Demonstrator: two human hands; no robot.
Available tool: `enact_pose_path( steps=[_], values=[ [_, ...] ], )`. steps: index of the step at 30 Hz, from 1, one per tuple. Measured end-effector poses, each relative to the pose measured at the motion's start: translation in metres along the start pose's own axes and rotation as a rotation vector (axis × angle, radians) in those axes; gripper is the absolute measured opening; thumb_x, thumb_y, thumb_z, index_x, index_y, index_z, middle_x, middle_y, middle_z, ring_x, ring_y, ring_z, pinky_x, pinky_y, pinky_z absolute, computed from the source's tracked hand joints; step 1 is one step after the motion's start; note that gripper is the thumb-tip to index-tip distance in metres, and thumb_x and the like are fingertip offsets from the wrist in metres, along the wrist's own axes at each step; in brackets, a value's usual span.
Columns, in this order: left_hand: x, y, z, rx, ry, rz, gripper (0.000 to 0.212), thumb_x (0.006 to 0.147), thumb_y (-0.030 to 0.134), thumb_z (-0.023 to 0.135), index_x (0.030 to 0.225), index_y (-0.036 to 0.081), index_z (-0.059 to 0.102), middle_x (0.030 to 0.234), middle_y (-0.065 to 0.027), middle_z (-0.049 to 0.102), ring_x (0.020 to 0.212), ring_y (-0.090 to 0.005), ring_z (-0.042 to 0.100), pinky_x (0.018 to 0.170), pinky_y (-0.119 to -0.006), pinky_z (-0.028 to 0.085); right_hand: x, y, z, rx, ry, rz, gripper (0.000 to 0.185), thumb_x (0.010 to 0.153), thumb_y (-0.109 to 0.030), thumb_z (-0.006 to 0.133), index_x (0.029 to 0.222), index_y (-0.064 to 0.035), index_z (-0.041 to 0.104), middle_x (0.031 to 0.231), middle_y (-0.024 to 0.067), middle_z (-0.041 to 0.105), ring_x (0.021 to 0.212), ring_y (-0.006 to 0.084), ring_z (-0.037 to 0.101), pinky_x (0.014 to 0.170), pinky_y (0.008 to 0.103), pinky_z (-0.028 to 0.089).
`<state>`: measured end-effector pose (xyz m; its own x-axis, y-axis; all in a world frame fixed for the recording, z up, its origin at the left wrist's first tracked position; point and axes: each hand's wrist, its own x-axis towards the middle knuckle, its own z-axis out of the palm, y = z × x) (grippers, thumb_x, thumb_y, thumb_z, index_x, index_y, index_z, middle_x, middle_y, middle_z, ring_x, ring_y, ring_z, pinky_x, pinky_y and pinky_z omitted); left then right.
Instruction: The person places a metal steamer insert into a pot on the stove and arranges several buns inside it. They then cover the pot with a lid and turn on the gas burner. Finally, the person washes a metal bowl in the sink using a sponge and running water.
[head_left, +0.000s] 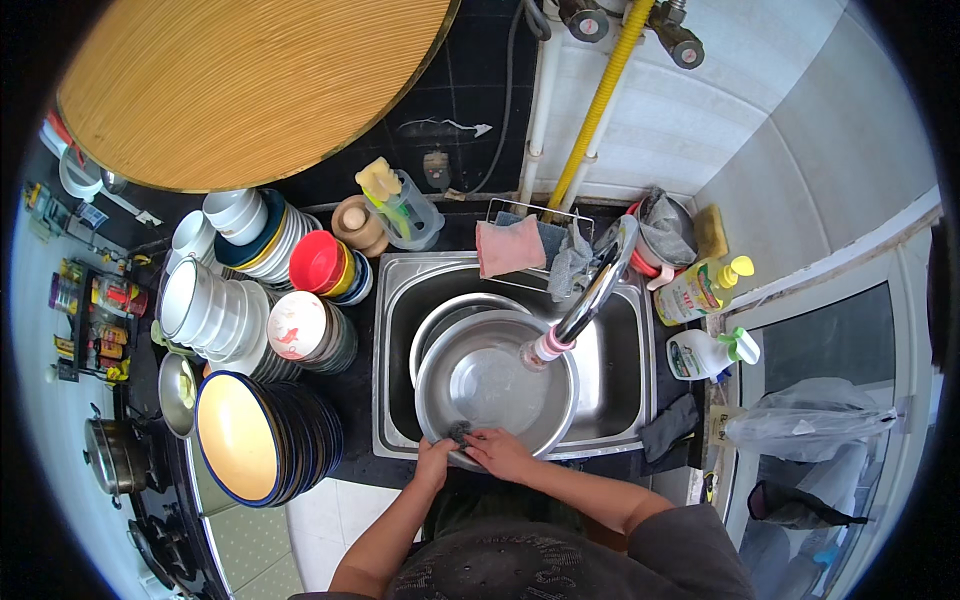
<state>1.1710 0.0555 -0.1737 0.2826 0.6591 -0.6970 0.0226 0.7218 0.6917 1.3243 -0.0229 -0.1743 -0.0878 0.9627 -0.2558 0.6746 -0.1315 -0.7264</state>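
Note:
A wide stainless steel basin (499, 409) rests tilted at the front of the metal sink (643, 360). My left hand (433, 461) grips its near rim, thumb on top. Right beside it, my right hand (501, 452) presses a dark steel wool scrubber (460, 433) against the inner wall near that rim. Behind and partly beneath this basin sits a second steel basin (442, 311). The chrome faucet (604, 279) reaches over the basin, its pink-ringed nozzle (549, 349) above the right side. The undersides of my fingers are hidden.
Stacked bowls (217, 315), plates (281, 247) and blue-rimmed dishes (240, 439) crowd the counter on the left. A wire rack with a pink cloth (511, 246) stands behind the sink. A yellow pump bottle (694, 292), a white spray bottle (697, 355) and a dark cloth (670, 429) line the right.

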Motion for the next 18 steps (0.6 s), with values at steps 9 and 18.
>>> enact_pose_path(
  steps=[9,18],
  values=[
    [-0.005,0.014,0.004,0.035,0.127,-0.009,0.028,0.064,0.0,0.058,0.092,0.001,0.054,0.079,-0.0056,0.058,0.069,-0.0198,0.056,0.057,-0.031,0.047,-0.049,0.045,-0.074,-0.234,-0.027,-0.201,0.031,0.078,-0.021,0.061,0.108,-0.0158,0.062,0.106,0.0054,0.056,0.103,0.0251,0.049,0.089,0.0388,0.038],
    [-0.003,0.004,0.002,0.006,0.081,-0.006,0.031,0.063,0.0,0.058,0.094,0.002,0.056,0.078,-0.0046,0.058,0.067,-0.0184,0.056,0.053,-0.031,0.046,-0.011,0.025,-0.004,0.216,-0.002,-0.145,0.022,0.075,-0.02,0.059,0.095,-0.0128,0.067,0.099,0.0054,0.06,0.095,0.0225,0.053,0.082,0.038,0.038]
  ],
)
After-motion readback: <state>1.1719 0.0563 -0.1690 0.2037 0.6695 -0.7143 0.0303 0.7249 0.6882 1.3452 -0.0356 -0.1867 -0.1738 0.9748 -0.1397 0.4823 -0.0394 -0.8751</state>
